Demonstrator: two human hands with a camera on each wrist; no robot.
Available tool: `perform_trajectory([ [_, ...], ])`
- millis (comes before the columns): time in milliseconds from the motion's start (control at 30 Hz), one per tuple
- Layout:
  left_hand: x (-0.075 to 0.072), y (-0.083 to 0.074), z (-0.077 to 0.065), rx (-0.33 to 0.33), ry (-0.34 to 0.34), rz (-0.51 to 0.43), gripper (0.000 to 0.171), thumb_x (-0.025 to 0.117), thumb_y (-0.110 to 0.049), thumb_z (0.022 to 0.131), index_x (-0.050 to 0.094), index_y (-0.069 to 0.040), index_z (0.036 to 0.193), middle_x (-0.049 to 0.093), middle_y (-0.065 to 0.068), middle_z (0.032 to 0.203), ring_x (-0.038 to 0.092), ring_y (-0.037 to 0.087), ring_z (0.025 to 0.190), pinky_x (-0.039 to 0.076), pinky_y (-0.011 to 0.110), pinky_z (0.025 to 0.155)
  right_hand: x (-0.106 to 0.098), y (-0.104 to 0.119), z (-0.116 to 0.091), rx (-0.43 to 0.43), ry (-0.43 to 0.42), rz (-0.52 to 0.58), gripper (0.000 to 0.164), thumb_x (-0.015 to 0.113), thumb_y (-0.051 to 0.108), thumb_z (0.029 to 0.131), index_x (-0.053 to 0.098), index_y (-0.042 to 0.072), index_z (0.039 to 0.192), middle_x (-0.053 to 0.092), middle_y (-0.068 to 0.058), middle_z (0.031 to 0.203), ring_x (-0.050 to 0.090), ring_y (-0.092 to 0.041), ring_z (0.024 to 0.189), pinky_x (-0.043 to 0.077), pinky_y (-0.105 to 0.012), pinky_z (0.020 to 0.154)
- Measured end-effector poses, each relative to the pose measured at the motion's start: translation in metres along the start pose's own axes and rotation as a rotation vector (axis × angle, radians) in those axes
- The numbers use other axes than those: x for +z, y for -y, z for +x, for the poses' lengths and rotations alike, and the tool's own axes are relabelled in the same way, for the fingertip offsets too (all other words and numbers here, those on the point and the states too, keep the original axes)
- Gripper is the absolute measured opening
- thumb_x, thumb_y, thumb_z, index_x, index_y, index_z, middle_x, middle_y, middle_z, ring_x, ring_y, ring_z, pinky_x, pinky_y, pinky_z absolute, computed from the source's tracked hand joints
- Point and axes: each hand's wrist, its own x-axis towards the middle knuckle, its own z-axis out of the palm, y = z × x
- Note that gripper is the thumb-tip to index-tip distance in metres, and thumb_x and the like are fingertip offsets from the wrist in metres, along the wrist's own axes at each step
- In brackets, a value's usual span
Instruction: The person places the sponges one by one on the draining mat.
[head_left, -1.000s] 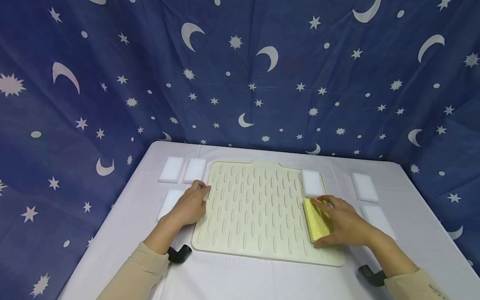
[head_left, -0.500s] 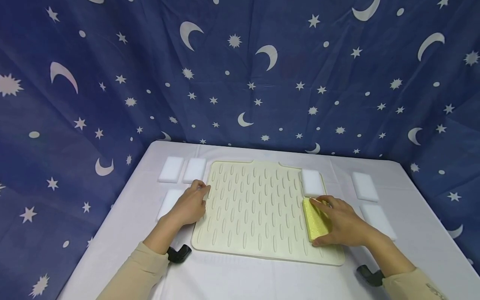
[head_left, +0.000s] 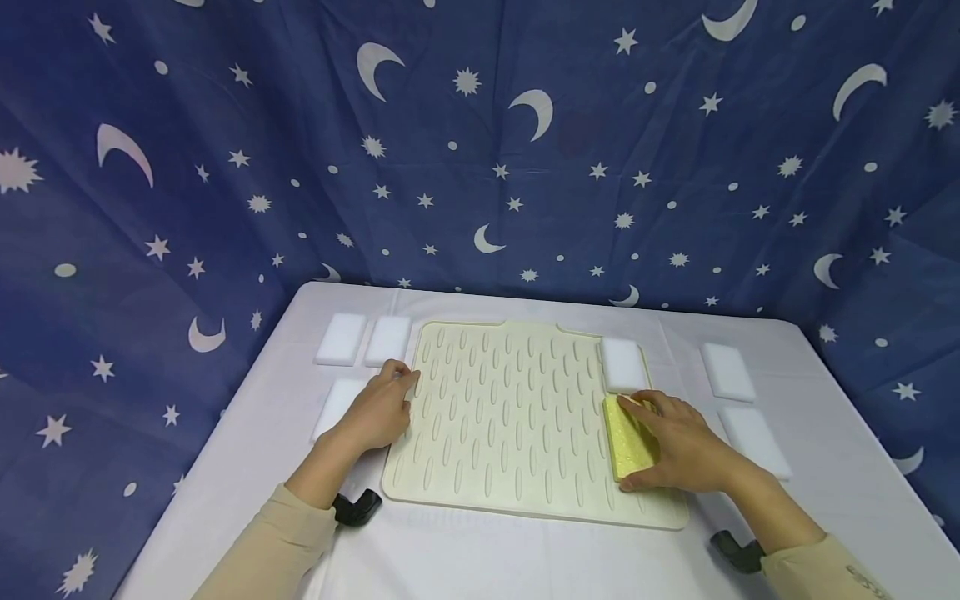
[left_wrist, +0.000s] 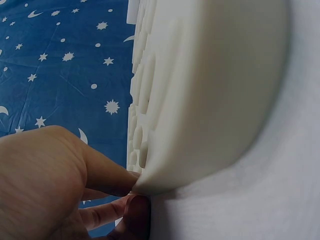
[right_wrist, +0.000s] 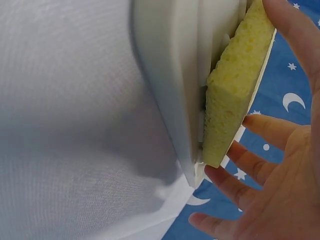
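Note:
A cream drying mat (head_left: 495,433) with raised oval ridges lies on the white-covered table. At its left edge, my left hand (head_left: 384,408) holds the rim; in the left wrist view the thumb (left_wrist: 112,175) meets the mat's edge, fingers beside it. A yellow sponge (head_left: 628,442) lies on the mat's right side, its right part hidden by my right hand (head_left: 686,446). That hand grips the sponge, thumb at the near end and fingers at the far end. Just beyond the sponge, a white sponge block (head_left: 623,365) sits on the mat's right side.
White blocks lie left of the mat: one at the far left (head_left: 341,339), one beside it (head_left: 388,341), and one partly behind my left hand (head_left: 337,406). Two more white blocks (head_left: 729,372) lie at the right. A starry blue curtain (head_left: 480,150) stands behind the table.
My right hand and the yellow sponge have shifted very slightly left on the mat. My left hand stays at the mat's left edge.

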Motion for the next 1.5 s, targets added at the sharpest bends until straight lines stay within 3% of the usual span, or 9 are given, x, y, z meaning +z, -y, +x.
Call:
perform_trajectory([
  [700,0.001,0.000,-0.001,-0.008,-0.002,-0.006,0.054,0.056,0.000,0.096,0.050,0.004,0.150,0.046,0.021,0.148,0.058,0.035,0.115,0.051,0.049,0.099,-0.014,-0.005,-0.006,0.019,0.007,0.019,0.118,0.085,0.076,0.062,0.047,0.015,0.156,0.044,-0.013,0.153,0.046,-0.045,0.135,0.032,-0.068,0.109],
  [1000,0.001,-0.001,-0.001,-0.007,-0.003,-0.008,0.054,0.056,-0.001,0.097,0.050,0.004,0.150,0.045,0.020,0.149,0.058,0.034,0.117,0.051,0.049,0.100,-0.032,-0.013,-0.014,0.045,0.000,0.035,0.105,0.086,0.062,0.073,0.047,0.011,0.156,0.044,-0.015,0.153,0.044,-0.045,0.136,0.039,-0.071,0.102],
  [1200,0.000,-0.002,-0.003,-0.007,-0.002,-0.011,0.054,0.056,0.000,0.096,0.050,0.005,0.150,0.045,0.020,0.149,0.058,0.035,0.116,0.051,0.049,0.099,-0.040,-0.024,-0.020,0.063,-0.036,0.028,0.101,0.088,0.055,0.075,0.046,0.011,0.156,0.044,-0.017,0.152,0.045,-0.045,0.133,0.041,-0.072,0.098],
  [1500,0.000,-0.002,-0.002,-0.012,0.005,-0.013,0.056,0.057,0.001,0.095,0.050,0.004,0.150,0.045,0.020,0.149,0.057,0.035,0.118,0.051,0.049,0.099,-0.049,-0.043,-0.028,0.131,-0.025,0.039,0.099,0.087,0.049,0.079,0.042,0.013,0.159,0.040,-0.020,0.153,0.042,-0.046,0.133,0.042,-0.073,0.097],
])
